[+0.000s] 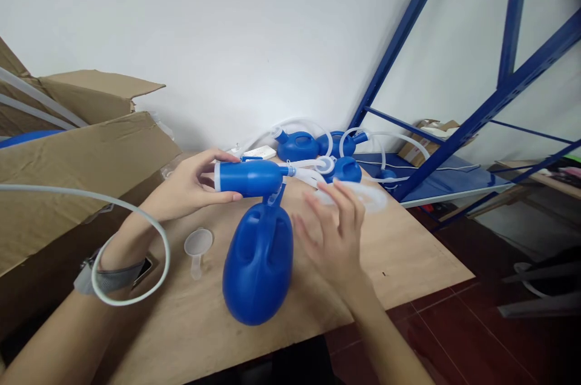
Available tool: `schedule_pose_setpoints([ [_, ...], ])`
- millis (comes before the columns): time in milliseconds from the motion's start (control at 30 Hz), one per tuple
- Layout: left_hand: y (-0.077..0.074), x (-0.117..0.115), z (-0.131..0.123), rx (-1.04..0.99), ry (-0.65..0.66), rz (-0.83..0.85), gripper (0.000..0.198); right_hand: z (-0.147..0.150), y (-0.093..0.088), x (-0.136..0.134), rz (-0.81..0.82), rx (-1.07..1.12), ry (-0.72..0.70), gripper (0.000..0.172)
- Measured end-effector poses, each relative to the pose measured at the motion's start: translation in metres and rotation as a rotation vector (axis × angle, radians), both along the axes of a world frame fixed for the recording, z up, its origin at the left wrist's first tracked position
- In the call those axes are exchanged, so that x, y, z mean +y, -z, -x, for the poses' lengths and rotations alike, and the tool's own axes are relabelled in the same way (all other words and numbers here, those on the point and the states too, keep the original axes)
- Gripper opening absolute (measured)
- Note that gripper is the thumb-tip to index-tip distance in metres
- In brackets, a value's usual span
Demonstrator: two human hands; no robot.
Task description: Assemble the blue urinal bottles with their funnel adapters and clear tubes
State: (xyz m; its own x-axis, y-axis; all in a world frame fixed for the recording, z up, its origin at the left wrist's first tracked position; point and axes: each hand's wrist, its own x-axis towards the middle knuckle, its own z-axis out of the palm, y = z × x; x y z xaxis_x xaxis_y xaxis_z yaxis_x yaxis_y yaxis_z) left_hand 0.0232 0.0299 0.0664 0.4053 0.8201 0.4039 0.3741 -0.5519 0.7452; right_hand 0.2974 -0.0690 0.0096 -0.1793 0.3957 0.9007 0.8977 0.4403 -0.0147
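Observation:
My left hand [193,185] is closed round a blue plastic cylinder with a white cap end [252,177], held level above the table. A blue jug-shaped container [258,264] hangs from that cylinder and rests on the plywood table [408,252]. My right hand [333,233] hovers just right of the jug with fingers spread, holding nothing; it looks slightly blurred. A clear tube [313,176] runs from the cylinder's tip toward a white ring [325,164]. Another clear tube [136,215] loops over my left forearm.
A small clear funnel [198,246] lies on the table by my left wrist. Several more blue containers with tubes [302,144] sit at the table's far edge. Open cardboard boxes [91,161] stand on the left. A blue metal shelf frame [454,149] rises at right.

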Motion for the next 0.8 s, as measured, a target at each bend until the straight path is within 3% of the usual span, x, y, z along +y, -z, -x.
schedule_pose_setpoints([
  [133,-0.001,-0.008,-0.01,-0.002,0.046,-0.111,0.058,-0.023,-0.02,0.039,0.243,-0.062,-0.02,0.043],
  [267,0.001,-0.013,-0.017,0.006,0.048,-0.124,0.059,-0.039,-0.011,0.064,0.384,-0.108,-0.105,0.034],
  [367,0.005,-0.016,-0.025,-0.009,0.031,-0.114,0.057,-0.041,-0.001,0.066,0.364,-0.064,-0.107,0.032],
  [567,0.013,-0.021,-0.043,0.046,-0.165,-0.154,0.06,-0.045,0.006,0.064,0.279,-0.146,-0.123,0.04],
  [800,-0.003,-0.035,-0.035,0.116,-0.19,-0.236,0.059,-0.053,0.01,0.063,0.144,-0.274,-0.149,0.045],
])
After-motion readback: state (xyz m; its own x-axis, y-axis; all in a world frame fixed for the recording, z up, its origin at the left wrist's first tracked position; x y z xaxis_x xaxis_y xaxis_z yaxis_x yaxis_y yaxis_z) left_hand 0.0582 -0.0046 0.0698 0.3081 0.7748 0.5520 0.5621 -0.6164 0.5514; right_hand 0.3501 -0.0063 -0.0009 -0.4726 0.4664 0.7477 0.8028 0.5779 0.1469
